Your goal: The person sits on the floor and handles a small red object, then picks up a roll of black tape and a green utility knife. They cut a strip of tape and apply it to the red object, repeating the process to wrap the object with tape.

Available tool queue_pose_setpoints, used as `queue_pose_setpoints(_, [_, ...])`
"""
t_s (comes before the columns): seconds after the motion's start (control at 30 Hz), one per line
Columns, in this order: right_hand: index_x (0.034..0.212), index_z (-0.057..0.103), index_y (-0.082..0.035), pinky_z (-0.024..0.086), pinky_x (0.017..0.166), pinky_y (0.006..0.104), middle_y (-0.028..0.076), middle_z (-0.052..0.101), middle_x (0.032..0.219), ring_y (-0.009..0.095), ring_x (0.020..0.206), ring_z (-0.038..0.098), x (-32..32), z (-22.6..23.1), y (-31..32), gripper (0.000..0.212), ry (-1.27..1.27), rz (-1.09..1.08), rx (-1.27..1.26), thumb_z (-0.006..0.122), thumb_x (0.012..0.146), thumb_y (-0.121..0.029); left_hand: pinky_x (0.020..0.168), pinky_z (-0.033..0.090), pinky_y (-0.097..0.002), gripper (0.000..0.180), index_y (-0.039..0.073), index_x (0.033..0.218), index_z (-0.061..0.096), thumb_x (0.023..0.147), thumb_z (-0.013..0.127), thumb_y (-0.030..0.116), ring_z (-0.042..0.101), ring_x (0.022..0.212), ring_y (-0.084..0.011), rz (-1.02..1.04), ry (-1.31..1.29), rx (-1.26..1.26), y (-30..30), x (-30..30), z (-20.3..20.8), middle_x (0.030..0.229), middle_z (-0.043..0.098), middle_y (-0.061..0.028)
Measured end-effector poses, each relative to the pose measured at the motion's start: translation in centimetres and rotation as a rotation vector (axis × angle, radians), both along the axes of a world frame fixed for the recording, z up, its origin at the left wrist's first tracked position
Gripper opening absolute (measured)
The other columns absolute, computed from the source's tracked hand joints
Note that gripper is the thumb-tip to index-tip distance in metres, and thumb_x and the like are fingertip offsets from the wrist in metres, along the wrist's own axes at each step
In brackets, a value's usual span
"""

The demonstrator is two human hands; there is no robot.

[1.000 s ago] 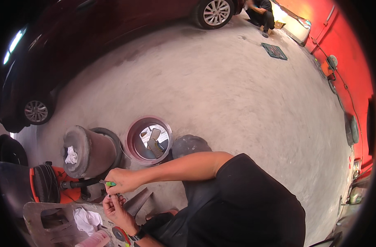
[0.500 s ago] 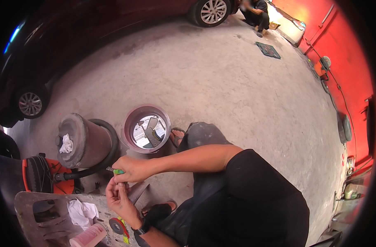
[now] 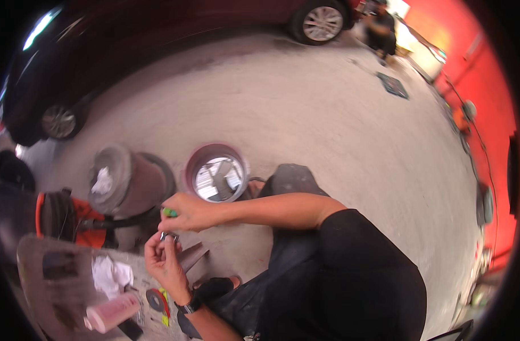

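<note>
My right hand (image 3: 193, 212) is closed around a small green-handled cutter (image 3: 169, 212), most of which the fingers hide. Just below it, my left hand (image 3: 164, 256), a dark watch at its wrist, pinches a small shiny dark piece (image 3: 169, 236) between thumb and fingers; its kind cannot be made out. A small gap parts the two hands. Beside the left forearm, a dark roll of tape (image 3: 156, 300) with a red edge lies on a worn grey plastic chair (image 3: 38, 250). A pink bottle (image 3: 113, 312) and a crumpled white cloth (image 3: 111, 275) lie there too.
Ahead stands a round tub (image 3: 217, 149) holding a grey part on printed paper. To its left are a lidded bin (image 3: 140, 184) with a white rag and an orange-black machine (image 3: 58, 219) with a hose. A dark red car (image 3: 174, 23) and a crouching person (image 3: 380, 28) are farther off.
My hands have come apart slightly, the right rising away from the left, and a shiny piece now shows in the left fingers. The whole view has shifted, with some blur.
</note>
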State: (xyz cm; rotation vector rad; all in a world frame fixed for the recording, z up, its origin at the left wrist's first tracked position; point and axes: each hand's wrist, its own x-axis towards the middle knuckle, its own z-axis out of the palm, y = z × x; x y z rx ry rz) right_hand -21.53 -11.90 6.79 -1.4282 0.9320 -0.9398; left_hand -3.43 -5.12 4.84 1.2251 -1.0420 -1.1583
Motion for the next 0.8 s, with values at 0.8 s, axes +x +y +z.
queue_pose_setpoints(0.8, [0.11,0.065,0.003,0.048,0.071,0.0294,0.006,0.066,0.081,0.009,0.079,0.057,-1.9,3.5,-2.3,0.032,0.143,0.133,-0.014,0.07,0.098,-0.026,0.078,0.061,-0.0284,0.035,-0.003,0.129,0.059,0.095,0.07,-0.004,0.072,0.086,-0.015,0.092,0.123,-0.192,-3.9,-0.6,1.3,0.101,0.072,-0.0089])
